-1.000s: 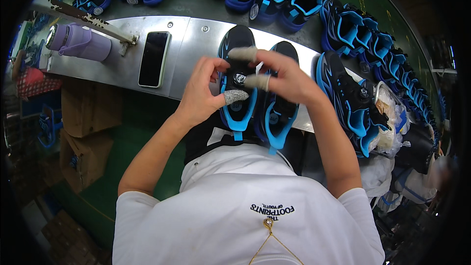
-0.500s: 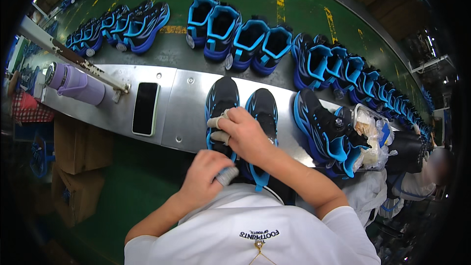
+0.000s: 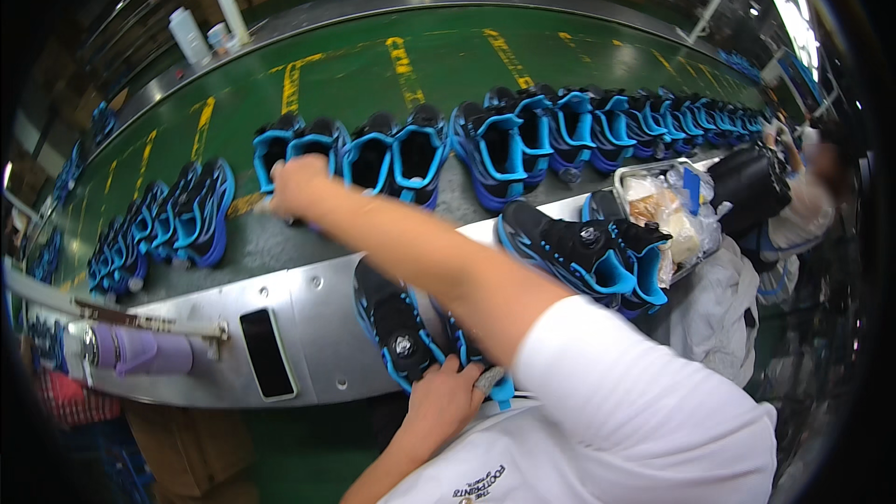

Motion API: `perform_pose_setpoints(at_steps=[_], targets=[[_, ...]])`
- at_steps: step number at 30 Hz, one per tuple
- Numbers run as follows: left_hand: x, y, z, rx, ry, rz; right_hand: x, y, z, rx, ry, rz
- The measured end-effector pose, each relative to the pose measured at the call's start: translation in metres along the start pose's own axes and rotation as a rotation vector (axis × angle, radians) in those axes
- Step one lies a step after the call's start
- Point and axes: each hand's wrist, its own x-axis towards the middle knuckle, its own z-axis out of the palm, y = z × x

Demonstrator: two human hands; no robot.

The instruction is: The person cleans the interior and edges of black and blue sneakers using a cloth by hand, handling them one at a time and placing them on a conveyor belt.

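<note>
Right hand [image 3: 297, 185] reaches across to the belt's shoe row [image 3: 392, 157] — its fingers' state cannot be told. Left hand [image 3: 446, 399] fingers closed on near shoe [image 3: 397, 327], steadying it on the worktop [image 3: 317, 308].

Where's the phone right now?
In the head view the black phone lies flat on the metal shelf, lower left, between the purple bottle and the black-and-blue shoe by the left hand.
</note>
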Motion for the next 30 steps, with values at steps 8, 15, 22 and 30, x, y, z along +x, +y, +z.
perform_pose_setpoints(at_steps=[8, 15, 22, 30], targets=[[0.012, -0.008, -0.02, -0.061, 0.098, 0.064, 0.016, 0.063, 0.057, 0.049, 0.348, -0.088], [0.007, -0.052, -0.162, -0.117, -0.015, -0.066, -0.021, 0.172, -0.01, -0.049, 0.289, -0.041], [0.051, -0.153, -0.222, 0.343, 0.406, 0.037, -0.041, 0.171, -0.051, 0.324, 0.184, 0.117], [0.054, -0.196, -0.251, 0.414, 0.966, 0.064, -0.109, 0.113, -0.104, 0.527, 0.17, -0.076]])
